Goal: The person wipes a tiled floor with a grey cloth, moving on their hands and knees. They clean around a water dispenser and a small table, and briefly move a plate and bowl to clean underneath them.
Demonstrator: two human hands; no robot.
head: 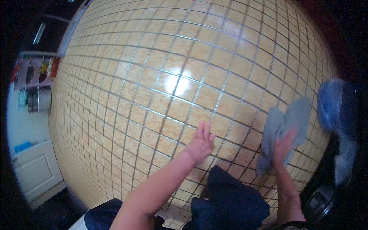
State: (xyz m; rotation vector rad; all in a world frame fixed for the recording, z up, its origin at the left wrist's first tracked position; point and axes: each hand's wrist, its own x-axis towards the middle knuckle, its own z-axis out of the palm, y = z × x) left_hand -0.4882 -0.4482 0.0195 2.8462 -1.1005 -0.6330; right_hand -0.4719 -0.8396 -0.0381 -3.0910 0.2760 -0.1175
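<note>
My left hand (202,143) rests on the beige tiled floor (138,115), its fingers stretched forward and nothing in it. To its right, my right hand (283,145) presses down on a crumpled grey cloth (297,118). Both the cloth and that hand are blurred. The cloth spreads beyond the fingertips and down the left side of the wrist, hiding the tiles beneath. Between my forearms show my legs in dark trousers (230,201).
At the right rim stands a blue object in clear plastic (330,105), beside a dark, shiny item (319,202). On the left are a white panelled cabinet door (36,172), a metal pot (43,99) and a pink shelf liner (31,73). Light glares off the floor ahead.
</note>
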